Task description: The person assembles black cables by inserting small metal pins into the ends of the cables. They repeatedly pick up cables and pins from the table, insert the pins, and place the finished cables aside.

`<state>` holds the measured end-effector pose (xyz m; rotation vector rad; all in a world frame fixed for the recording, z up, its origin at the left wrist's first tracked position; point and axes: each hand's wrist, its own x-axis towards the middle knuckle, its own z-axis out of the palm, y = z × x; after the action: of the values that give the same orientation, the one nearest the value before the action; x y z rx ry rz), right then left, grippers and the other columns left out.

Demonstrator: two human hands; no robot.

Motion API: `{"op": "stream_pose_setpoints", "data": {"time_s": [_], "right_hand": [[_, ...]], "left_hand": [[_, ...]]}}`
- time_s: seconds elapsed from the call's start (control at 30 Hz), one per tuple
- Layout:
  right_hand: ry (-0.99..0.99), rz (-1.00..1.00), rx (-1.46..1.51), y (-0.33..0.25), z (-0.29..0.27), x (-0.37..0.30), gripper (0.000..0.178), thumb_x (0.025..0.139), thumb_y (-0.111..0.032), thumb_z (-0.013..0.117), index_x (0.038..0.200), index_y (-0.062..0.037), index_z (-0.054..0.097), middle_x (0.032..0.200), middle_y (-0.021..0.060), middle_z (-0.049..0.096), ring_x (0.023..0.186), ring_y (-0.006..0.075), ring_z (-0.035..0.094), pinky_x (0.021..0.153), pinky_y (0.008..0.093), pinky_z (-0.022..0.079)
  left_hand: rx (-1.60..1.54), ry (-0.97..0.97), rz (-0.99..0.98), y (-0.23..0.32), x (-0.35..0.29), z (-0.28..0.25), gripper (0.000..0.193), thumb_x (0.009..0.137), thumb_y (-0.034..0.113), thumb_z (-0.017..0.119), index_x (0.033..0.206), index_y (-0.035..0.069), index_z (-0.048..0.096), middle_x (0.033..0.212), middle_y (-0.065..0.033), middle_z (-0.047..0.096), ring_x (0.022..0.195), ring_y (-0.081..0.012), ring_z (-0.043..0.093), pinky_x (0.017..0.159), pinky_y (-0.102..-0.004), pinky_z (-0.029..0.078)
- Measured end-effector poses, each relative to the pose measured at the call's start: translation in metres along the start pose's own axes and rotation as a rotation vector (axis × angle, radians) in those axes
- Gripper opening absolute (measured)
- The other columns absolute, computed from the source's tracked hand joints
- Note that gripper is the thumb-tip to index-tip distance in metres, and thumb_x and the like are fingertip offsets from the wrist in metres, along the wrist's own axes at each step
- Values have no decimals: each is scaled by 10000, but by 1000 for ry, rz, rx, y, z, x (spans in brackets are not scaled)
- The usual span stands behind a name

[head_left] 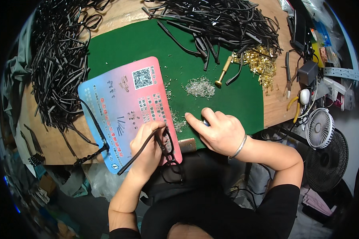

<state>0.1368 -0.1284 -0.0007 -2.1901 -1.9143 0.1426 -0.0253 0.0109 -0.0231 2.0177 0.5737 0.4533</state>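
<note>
While working with both hands at a pale wooden table, has a green mat spread over much of its top. Along the left, has a wide, tangled heap of black temple arms; past the mat's far edge, another such heap, with a few strays lying loose on the green. Nearer, has a pink and blue card lying slanted on the mat's left part. Pinches a black eyeglass frame in the left hand, over the card's near right corner, with rims toward the body and one temple arm slanting down to the left. With the right hand, extends the index finger low over the mat and curls the others inward; shows a bit of blue among them, but cannot tell whether gripped. Beyond, has a scatter of gold-coloured metal pieces, and just left of it a brass-coloured tool, lying down. Smallest, has tiny silver parts heaped left of the tool, with more near the extended fingertip.
</note>
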Motion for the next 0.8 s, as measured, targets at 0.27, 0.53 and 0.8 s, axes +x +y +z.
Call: {"op": "stream_pose_setpoints", "data": {"time_s": [0.27,0.53,0.8], "right_hand": [[-148,33,382,3,-16,8,413,751,-141,587,1161,-161,549,837,120,481,539,250,572,459,337,497],[-144,44,634,-11,3,18,326,786,-135,568,1112,-138,560,827,158,485,519,312,580,496,401,520],[-127,-32,507,-9,1,21,311,773,-143,574,1083,-122,569,815,132,488,502,275,575,456,372,506]], "left_hand": [[-187,-170,-313,8,15,-15,90,890,16,522,965,-15,562,804,-47,573,599,-72,568,539,-206,486],[-76,-282,-293,9,23,-20,106,913,91,536,953,-5,560,773,-22,577,604,-49,552,546,-191,472],[-72,-205,-238,10,18,-15,72,883,29,545,948,7,565,757,-72,582,585,-114,600,545,-249,489]]}}
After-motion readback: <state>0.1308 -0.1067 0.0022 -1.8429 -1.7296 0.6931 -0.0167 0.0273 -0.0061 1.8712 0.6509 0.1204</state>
